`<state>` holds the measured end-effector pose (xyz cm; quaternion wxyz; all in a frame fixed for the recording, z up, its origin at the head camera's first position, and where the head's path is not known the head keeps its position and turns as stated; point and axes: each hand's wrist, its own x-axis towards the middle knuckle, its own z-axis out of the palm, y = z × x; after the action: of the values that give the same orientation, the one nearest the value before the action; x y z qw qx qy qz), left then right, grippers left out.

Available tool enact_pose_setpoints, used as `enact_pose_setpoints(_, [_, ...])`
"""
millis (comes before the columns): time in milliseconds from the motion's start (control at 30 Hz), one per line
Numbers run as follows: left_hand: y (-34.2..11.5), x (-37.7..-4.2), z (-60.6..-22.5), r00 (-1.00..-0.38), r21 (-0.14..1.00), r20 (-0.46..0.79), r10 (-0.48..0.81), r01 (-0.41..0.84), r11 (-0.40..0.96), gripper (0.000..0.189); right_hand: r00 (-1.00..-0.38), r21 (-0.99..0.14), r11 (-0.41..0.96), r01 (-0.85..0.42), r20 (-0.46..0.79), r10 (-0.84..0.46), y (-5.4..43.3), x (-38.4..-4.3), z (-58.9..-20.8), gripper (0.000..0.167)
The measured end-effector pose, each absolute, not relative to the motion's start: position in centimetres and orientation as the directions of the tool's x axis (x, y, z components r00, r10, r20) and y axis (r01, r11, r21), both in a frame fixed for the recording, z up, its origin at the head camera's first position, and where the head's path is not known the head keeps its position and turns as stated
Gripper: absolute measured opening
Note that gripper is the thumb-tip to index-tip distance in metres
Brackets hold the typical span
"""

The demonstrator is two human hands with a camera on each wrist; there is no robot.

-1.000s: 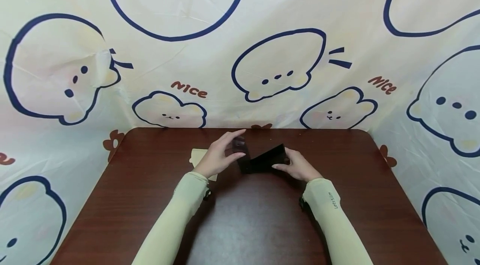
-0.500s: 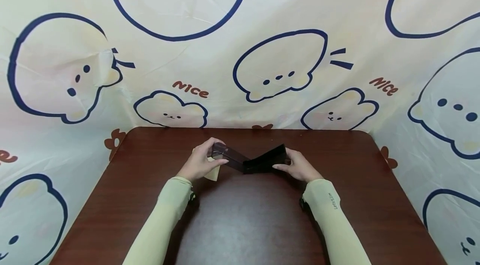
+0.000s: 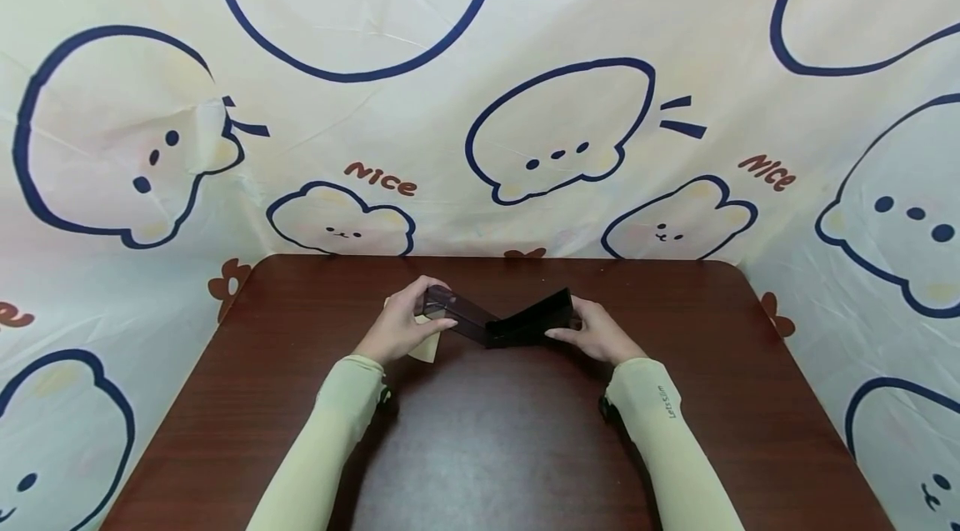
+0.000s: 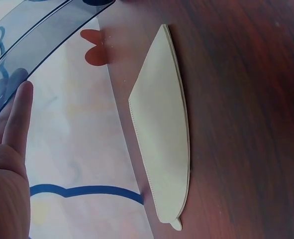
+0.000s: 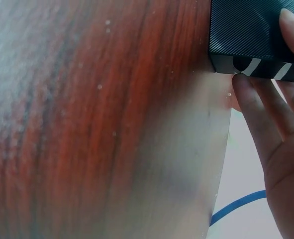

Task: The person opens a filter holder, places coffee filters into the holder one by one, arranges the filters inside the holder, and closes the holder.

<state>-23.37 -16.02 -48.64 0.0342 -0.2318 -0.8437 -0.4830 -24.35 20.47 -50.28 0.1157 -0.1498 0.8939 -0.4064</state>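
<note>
A long box stands opened out between the hands, its smoky see-through lid (image 3: pixel 467 318) to the left and its ribbed black base (image 3: pixel 534 324) to the right. The two halves meet at a low middle and slope upward at the outer ends. My left hand (image 3: pixel 396 328) grips the lid's outer end between thumb and fingers. At the other end, my right hand (image 3: pixel 600 333) holds the base, thumb on the near side; the right wrist view shows its fingertips (image 5: pixel 244 84) against the striped end face. A flat cream layered piece with a stitched edge (image 4: pixel 161 134) lies below the left hand, partly hidden in the head view.
Everything is on a dark reddish-brown wooden table (image 3: pixel 480 448). A pale cartoon-printed cloth (image 3: pixel 435 122) hangs behind it and along both sides, close to the table edges.
Since a second ago, my left hand has moved left and down, swinging the lid outward and lower. It now covers more of the cream piece. The right hand has stayed put.
</note>
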Motion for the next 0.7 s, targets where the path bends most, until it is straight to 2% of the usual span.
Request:
enact_pose_setpoints(467, [-16.12, -23.26, -48.72, -0.886, 0.813, 0.283, 0.367, 0.425, 0.398, 0.046, -0.923, -0.752, 0.628, -0.2, -0.07, -0.378, 20.57, -24.42, -50.62, 0.032])
enact_pose_setpoints(700, [-16.11, -23.25, -48.72, -0.893, 0.824, 0.264, 0.365, 0.406, 0.396, 0.045, -0.923, -0.734, 0.652, -0.188, -0.095, -0.374, 20.45, -24.34, -50.27, 0.038])
